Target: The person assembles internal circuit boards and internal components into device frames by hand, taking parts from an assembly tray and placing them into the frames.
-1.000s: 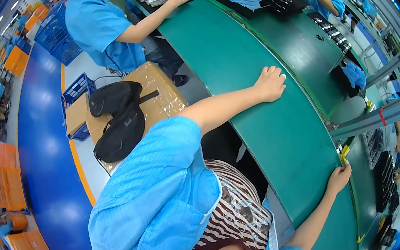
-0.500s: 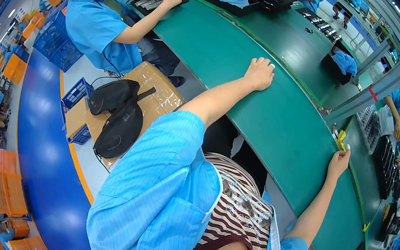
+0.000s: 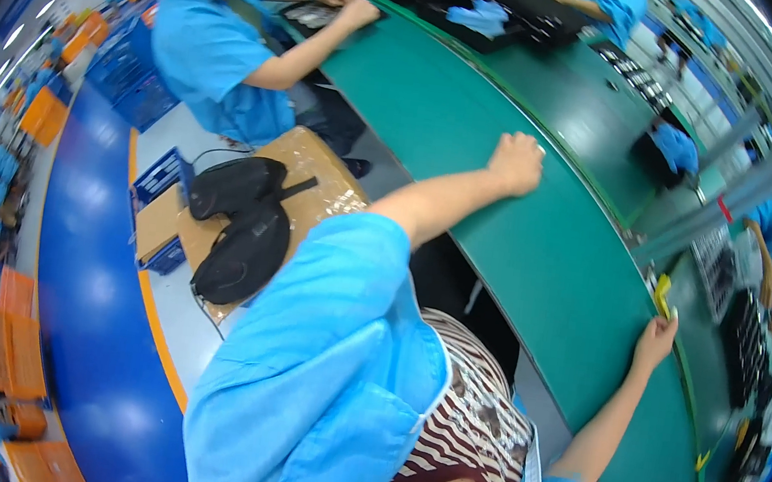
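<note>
My left hand [image 3: 516, 165] rests on the green bench top [image 3: 460, 106], its fingers curled into a loose fist and nothing showing in it. A small white patch shows at one finger. Farther right, my right hand [image 3: 655, 342] lies by the far edge strip of the bench, with one white-tipped finger stretched out. Beside that fingertip is a yellow object [image 3: 663, 294], whose kind I cannot make out; whether the finger touches it is unclear. Both arms reach out well apart from each other.
To the left, a co-worker [image 3: 221, 57] handles small parts on a dark tray [image 3: 308, 16]. A black cushion [image 3: 247, 234] lies on a taped cardboard box [image 3: 306, 149]. Beyond the edge strip are black boxes with blue cloths [image 3: 479, 17] and a grey metal post [image 3: 747, 208].
The whole view has shifted slightly, so the scene sits farther right and a bit lower, with some blur. Both my hands stay at about the same places on the bench.
</note>
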Tool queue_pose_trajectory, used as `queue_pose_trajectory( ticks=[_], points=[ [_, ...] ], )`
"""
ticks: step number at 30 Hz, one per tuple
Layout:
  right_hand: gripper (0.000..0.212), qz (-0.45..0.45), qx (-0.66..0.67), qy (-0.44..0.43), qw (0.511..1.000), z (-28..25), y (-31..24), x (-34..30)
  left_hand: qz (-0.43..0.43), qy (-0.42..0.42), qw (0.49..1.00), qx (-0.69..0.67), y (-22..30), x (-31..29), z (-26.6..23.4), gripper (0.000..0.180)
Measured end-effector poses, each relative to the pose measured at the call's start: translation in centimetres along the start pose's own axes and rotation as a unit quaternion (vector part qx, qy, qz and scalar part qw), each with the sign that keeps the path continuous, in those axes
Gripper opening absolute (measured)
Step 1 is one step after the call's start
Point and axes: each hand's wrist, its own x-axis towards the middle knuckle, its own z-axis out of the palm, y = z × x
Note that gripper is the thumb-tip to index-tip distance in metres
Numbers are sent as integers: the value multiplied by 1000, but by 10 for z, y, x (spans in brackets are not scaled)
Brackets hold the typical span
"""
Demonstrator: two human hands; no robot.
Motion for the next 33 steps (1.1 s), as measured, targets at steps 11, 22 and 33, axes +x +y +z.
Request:
queue_pose_trajectory(
  ticks=[11,22,33],
  points=[
    [51,10,-45,-22,999,-3,19,7,-16,19,993,-117,8,-3,10,27],
    [50,20,-30,-37,999,-2,4,2,-10,38,991,-128,6,-2,12,22],
    [54,23,-20,-57,998,-3,0,-5,-11,26,993,-116,4,-4,9,22]
  ],
)
